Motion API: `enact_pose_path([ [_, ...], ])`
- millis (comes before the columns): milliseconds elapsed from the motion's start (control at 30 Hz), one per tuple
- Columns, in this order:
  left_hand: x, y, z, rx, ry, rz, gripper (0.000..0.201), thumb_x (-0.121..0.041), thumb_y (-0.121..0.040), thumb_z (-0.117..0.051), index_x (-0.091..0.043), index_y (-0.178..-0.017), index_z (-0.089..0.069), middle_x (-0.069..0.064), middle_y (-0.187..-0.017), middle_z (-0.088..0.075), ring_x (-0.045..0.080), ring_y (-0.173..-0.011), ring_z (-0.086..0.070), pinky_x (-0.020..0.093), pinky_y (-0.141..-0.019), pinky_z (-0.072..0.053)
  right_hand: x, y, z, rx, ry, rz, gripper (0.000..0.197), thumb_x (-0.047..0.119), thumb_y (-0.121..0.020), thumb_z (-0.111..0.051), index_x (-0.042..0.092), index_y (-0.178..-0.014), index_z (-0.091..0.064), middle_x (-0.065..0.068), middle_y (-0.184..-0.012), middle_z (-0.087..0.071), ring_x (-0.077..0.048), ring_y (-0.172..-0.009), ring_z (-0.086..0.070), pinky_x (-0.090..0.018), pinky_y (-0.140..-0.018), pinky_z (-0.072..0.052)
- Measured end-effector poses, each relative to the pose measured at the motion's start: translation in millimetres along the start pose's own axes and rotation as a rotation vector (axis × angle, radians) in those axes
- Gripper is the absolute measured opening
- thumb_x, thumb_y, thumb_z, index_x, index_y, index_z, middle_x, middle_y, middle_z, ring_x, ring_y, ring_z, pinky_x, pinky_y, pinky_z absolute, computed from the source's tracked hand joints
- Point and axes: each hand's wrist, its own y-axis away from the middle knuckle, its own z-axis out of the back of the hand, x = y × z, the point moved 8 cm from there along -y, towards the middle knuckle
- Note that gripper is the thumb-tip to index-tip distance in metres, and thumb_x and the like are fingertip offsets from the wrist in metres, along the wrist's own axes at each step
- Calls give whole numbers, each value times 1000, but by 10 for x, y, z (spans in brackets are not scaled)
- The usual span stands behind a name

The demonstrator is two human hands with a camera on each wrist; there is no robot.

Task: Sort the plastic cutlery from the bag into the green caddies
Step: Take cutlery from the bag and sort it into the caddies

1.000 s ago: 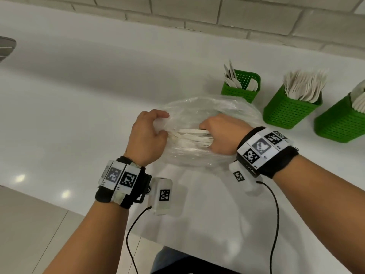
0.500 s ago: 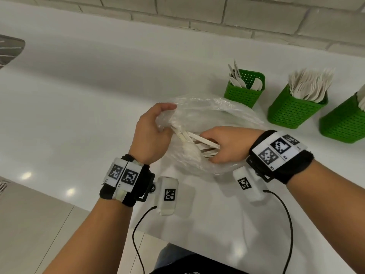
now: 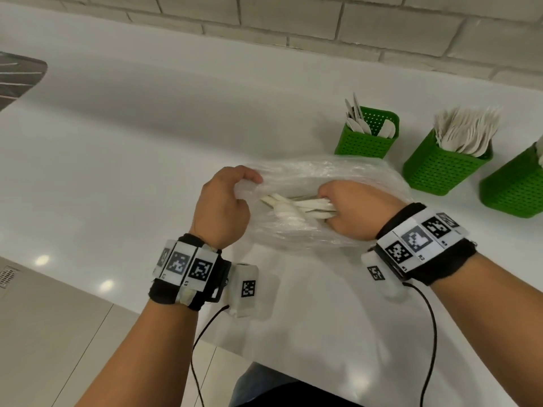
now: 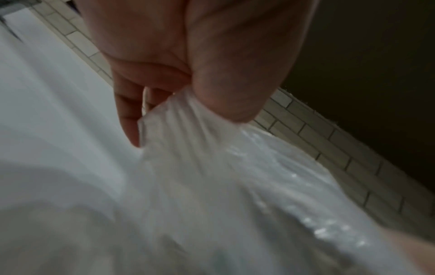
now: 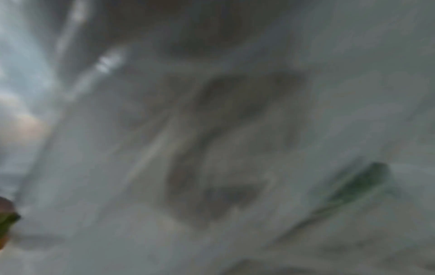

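hands at the clear bag [image 3: 332, 177] on the desk [image 3: 147, 148]

left hand [image 3: 220, 207] pinches the bag's edge; right hand [image 3: 352, 212] clutches white cutlery [image 3: 296, 205] inside it.

Canteen-like serving area: white counter [image 3: 147, 142], brick-tiled wall [image 3: 323, 22], cutlery caddies [image 3: 440, 168].

Bag [image 3: 323, 177] on counter [image 3: 147, 148]; three caddies [image 3: 367, 133] behind, to its right.

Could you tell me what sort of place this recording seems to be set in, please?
Probably a café or canteen self-service counter: a long glossy white countertop against a pale brick-tiled wall, with perforated green plastic caddies stocked with white disposable cutlery.
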Motion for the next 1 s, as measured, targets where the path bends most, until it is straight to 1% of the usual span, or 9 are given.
enact_pose_path([
  [67,-215,9,-47,-48,-8,-31,31,-17,-78,-59,-26,-107,-63,0,-124,-56,15,-121,-49,32,-104,-39,104,0,64,-102,71,16,12,24,-87,-62,20,-98,-58,0,-89,-60,-23,-81,-60,-32,-64,-44],
  [133,-572,98,-130,-107,-149,-178,36,-33,-76,-64,-26,-111,-66,7,-137,-48,23,-133,-38,39,-111,-27,301,14,62,-190,203,83,16,23,-86,-59,19,-102,-57,-3,-88,-62,-27,-80,-62,-32,-62,-44],
  [267,-983,329,-419,-7,-151,-500,58,-7,-66,-67,-15,-123,-64,15,-142,-41,29,-135,-34,46,-110,-29,324,13,-64,-121,291,85,10,21,-88,-51,15,-96,-55,-2,-85,-59,-26,-80,-63,-32,-65,-46],
  [400,-672,268,-795,398,-191,-280,88,-18,-72,-71,-11,-148,-28,9,-130,-51,23,-117,-47,38,-95,-45,198,27,-133,-58,236,54,23,20,-81,-65,18,-103,-59,-3,-90,-63,-25,-81,-63,-31,-64,-48],
  [500,-383,186,-963,616,-605,-171,75,-31,-76,-68,-13,-141,-34,8,-118,-60,27,-108,-56,37,-90,-46,68,121,-154,7,136,-39,43,18,-79,-72,18,-116,-50,0,-104,-60,-23,-91,-62,-34,-73,-53],
  [633,-483,158,-1056,626,-615,-257,73,-39,-76,-66,-17,-140,-39,6,-127,-54,28,-114,-52,41,-98,-42,58,315,77,-43,75,19,49,23,-79,-72,18,-123,-51,-1,-115,-62,-21,-103,-60,-34,-85,-50],
  [733,-709,159,-1232,627,-496,-329,70,-37,-75,-66,-14,-137,-41,9,-127,-50,29,-112,-50,41,-94,-44,104,474,308,-137,-61,57,49,8,-77,-68,16,-124,-55,-2,-116,-64,-21,-107,-59,-38,-90,-48],
  [867,-650,132,-1419,553,-624,-250,71,-34,-72,-73,-13,-132,-42,7,-125,-47,28,-112,-48,40,-91,-41,-82,619,234,-116,134,-88,44,1,-84,-50,9,-127,-49,-9,-116,-62,-27,-104,-59,-40,-86,-49],
  [1000,-687,72,-1471,504,-699,-255,48,-34,-82,-68,-12,-119,-49,4,-117,-52,26,-103,-57,39,-89,-41,-365,600,90,-81,173,-204,55,4,-82,-57,11,-135,-41,-8,-122,-54,-28,-105,-58,-39,-82,-51],
])
